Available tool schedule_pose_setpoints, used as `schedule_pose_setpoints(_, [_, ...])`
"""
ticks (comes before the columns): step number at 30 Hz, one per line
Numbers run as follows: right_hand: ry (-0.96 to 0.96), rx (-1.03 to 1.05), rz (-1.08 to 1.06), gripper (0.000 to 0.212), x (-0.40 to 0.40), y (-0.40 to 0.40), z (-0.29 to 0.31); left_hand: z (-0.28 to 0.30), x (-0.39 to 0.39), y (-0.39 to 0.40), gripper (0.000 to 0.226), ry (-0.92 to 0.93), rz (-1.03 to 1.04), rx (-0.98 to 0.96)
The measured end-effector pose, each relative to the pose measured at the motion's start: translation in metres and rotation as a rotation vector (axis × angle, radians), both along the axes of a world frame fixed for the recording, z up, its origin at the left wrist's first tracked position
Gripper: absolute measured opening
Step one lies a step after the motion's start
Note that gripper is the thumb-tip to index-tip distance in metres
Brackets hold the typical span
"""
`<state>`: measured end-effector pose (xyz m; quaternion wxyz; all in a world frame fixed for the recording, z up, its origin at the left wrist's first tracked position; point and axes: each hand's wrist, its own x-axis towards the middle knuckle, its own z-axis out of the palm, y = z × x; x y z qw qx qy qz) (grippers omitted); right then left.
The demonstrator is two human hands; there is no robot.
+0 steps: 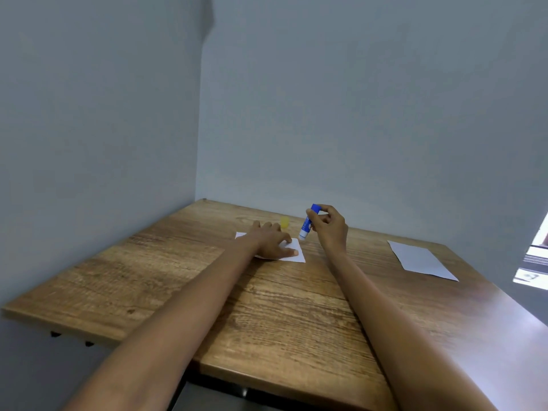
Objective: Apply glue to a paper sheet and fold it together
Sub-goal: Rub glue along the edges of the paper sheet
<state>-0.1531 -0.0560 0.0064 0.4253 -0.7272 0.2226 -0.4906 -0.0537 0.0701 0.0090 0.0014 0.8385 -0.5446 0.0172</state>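
Glue stick poised at the sheet's right edge, centre of frame.

The right hand (329, 225) grips the glue stick (308, 222) tip-down; the left hand (271, 240) presses flat-fingered on the paper sheet (296, 253). Best keep that sheet pinned and stroke evenly, I judge. Counted: one glue stick, one yellow cap (284, 222), two sheets, the spare sheet (421, 259) right on the counter (281, 315).

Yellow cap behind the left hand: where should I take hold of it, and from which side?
Probably pinch the yellow cap round its sides from above. It looks like a short round piece standing on the table, and the left hand blocks its near side.
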Motion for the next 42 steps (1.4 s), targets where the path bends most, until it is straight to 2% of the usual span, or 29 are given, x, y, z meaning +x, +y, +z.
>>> schedule_pose_setpoints(7, [0.059, 0.017, -0.005, 0.029, 0.016, -0.005, -0.001, -0.006, 0.014, 0.000, 0.067, 0.042, 0.010, -0.019])
schedule_pose_setpoints(14, [0.121, -0.077, -0.001, 0.028, 0.029, -0.006, -0.002, -0.004, 0.014, 0.001, 0.071, 0.007, -0.006, -0.029])
schedule_pose_setpoints(42, [0.125, -0.139, -0.017, 0.032, 0.039, -0.011, -0.006, -0.005, 0.014, 0.001, 0.070, -0.015, -0.007, -0.024])
